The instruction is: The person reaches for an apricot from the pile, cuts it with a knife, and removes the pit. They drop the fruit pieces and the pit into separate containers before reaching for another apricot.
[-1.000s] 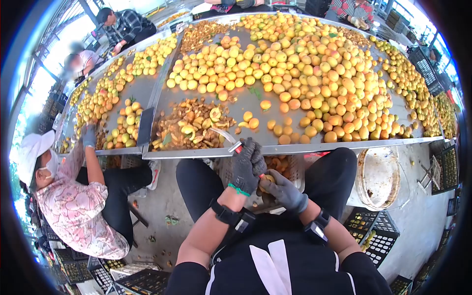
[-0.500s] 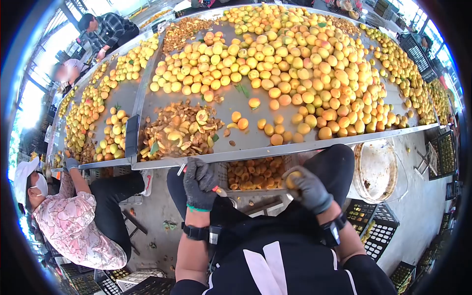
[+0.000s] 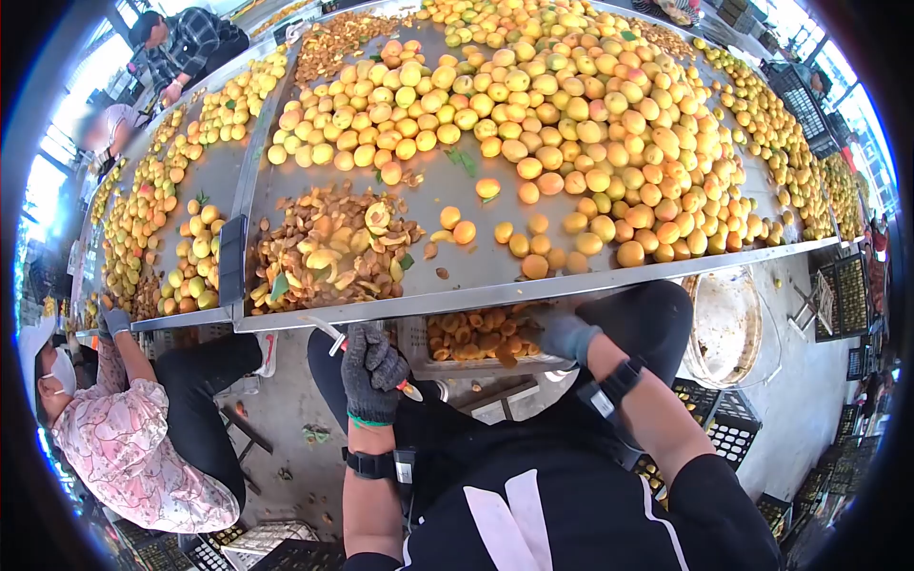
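My left hand (image 3: 373, 373), in a dark grey knit glove, is closed around a thin metal hand tool (image 3: 326, 330) with red parts. The tool's bent metal end sticks out by the table edge, and a pale tip shows below my fingers. My right hand (image 3: 564, 337), gloved in grey and smeared by motion, is at the right side of a crate (image 3: 415, 344) under the table edge. Halved apricots (image 3: 476, 335) fill that crate. Its fingers are too blurred to show what they hold.
Whole apricots (image 3: 609, 143) are heaped on the metal table (image 3: 457, 297). A pile of pits and scraps (image 3: 328, 247) lies at its near left. A white bucket (image 3: 724, 328) and black crates (image 3: 728, 428) stand right. A person in a pink top (image 3: 143, 447) sits left.
My right hand has moved up and left from beside my knee, where it held an apricot, to the crate. My left hand has shifted slightly left and down with the tool.
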`<act>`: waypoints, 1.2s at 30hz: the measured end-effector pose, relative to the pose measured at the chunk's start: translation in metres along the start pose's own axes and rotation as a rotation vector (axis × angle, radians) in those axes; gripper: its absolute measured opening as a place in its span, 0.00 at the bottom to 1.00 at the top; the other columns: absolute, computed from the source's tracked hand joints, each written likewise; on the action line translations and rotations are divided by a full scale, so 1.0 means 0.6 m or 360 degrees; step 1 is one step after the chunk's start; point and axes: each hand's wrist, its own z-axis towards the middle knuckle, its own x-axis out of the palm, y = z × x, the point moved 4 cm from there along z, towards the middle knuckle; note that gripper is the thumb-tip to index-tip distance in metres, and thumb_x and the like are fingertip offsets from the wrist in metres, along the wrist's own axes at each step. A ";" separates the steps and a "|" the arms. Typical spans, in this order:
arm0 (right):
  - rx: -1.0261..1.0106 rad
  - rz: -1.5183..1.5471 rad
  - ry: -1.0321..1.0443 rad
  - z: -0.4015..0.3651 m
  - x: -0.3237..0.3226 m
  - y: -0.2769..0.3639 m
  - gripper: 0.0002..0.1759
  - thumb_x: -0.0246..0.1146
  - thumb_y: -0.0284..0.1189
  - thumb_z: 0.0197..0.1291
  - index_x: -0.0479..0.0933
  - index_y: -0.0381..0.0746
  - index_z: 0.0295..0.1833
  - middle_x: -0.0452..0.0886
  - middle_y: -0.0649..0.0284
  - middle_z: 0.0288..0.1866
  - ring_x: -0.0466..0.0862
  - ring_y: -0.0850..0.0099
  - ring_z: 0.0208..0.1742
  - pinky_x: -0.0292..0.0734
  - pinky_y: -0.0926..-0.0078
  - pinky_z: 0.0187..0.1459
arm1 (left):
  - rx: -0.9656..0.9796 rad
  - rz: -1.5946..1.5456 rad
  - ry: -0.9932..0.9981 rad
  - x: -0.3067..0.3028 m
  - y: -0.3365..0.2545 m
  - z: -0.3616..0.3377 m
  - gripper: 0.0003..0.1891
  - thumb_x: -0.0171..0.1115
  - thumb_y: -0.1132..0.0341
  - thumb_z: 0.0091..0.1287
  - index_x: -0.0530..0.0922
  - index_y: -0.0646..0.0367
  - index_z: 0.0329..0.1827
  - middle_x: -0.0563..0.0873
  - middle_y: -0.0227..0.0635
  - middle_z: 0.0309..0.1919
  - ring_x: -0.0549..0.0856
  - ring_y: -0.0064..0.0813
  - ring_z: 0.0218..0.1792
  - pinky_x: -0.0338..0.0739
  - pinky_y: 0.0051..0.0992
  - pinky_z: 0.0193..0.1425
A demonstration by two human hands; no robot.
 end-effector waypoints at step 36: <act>-0.0243 0.0088 0.0882 0.106 0.027 0.033 0.26 0.62 0.43 0.60 0.75 0.46 0.62 0.81 0.59 0.57 0.77 0.66 0.59 0.68 0.71 0.62 | -0.0143 0.0300 -0.0326 -0.010 0.019 0.003 0.12 0.62 0.58 0.67 0.74 0.56 0.34 0.67 0.27 0.15 0.61 0.20 0.10 0.57 0.23 0.14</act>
